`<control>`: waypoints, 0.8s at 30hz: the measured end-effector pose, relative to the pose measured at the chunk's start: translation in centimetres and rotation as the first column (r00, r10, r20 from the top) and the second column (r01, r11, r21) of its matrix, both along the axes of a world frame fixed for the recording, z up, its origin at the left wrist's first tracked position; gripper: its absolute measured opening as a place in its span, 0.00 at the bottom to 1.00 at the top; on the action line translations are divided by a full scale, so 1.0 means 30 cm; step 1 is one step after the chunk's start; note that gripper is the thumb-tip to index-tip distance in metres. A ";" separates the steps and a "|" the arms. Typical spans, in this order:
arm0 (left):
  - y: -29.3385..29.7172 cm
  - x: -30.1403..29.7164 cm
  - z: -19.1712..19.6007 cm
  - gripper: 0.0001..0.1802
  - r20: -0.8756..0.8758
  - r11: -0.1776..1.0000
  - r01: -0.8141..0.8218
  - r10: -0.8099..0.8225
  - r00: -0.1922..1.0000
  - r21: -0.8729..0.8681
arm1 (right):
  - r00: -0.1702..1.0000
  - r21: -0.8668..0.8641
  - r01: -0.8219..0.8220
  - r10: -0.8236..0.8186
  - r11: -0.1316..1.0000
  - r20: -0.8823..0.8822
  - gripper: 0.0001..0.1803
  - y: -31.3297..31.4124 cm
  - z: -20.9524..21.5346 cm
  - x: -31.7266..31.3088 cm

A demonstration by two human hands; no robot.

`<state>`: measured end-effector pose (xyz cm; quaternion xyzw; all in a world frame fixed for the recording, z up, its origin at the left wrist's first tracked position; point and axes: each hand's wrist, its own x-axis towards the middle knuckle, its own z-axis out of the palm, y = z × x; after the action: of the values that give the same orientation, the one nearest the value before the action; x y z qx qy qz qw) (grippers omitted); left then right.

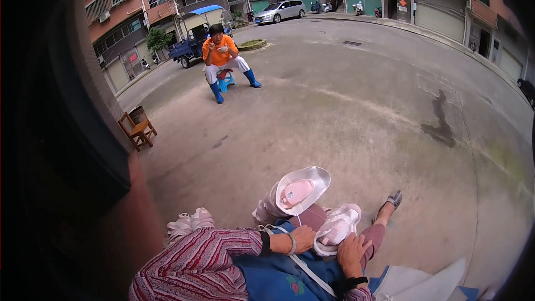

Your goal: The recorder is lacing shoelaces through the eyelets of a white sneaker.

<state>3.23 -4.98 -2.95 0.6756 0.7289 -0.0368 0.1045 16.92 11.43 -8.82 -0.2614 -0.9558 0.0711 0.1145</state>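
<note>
Setting: person seated outdoors on a concrete yard [345,134], blue apron [278,276] over the lap, striped sleeve [195,262] on the left arm.
Left hand [304,238]: fingers closed on the heel end of a white shoe upper [337,226] with pink lining; a bracelet sits at the wrist.
Right hand [352,251]: fingers curled under the same upper from below, touching it; grip looks firm, though the fingertips are hidden.
Upper, position: on the lap, between both hands, opening turned upward.
Second upper [298,192]: same kind, resting just beyond the first, on the knee, touched by neither hand.
Step, judged: handwork on the held upper, probably trimming or turning; no tool visible.
Next move, judged: needs a steady two-handed hold and a turn of the piece.
Count: two uppers on the lap; a pale heap [189,223] beside the left arm, number unclear.
Background: one seated person in orange [223,58], one wooden chair [137,130], one silver car [280,11].
</note>
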 end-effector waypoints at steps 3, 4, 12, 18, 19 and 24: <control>0.009 -0.001 -0.005 0.10 0.049 0.999 0.032 -0.033 0.998 0.019 | 0.999 0.066 0.046 -0.046 0.997 -0.006 0.15 -0.022 0.004 0.006; 0.023 -0.006 0.007 0.10 0.079 0.999 -0.031 0.034 0.996 -0.041 | 0.999 0.075 0.052 -0.051 0.996 -0.008 0.15 -0.016 -0.002 -0.004; 0.166 -0.083 0.135 0.27 0.349 0.922 -0.251 0.349 0.869 -0.296 | 1.000 0.117 0.013 -0.014 0.993 0.009 0.13 -0.030 0.001 0.020; 0.233 -0.082 0.114 0.51 0.397 0.857 -0.222 0.426 0.813 -0.465 | 0.998 0.077 0.049 -0.051 0.996 0.028 0.16 -0.011 -0.015 0.010; 0.219 -0.083 0.028 0.54 0.408 0.835 -0.299 0.499 0.765 -0.462 | 0.999 0.015 0.017 -0.017 1.000 0.044 0.17 -0.019 0.039 -0.014; 0.163 -0.051 0.023 0.43 0.282 0.912 -0.286 0.369 0.885 -0.295 | 0.998 0.005 0.025 -0.025 1.000 -0.051 0.22 0.005 0.068 -0.036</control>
<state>1.69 -0.08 -2.25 0.5200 0.7948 0.0063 0.3129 15.84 11.59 -6.78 -0.2710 -0.9494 0.0737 0.1404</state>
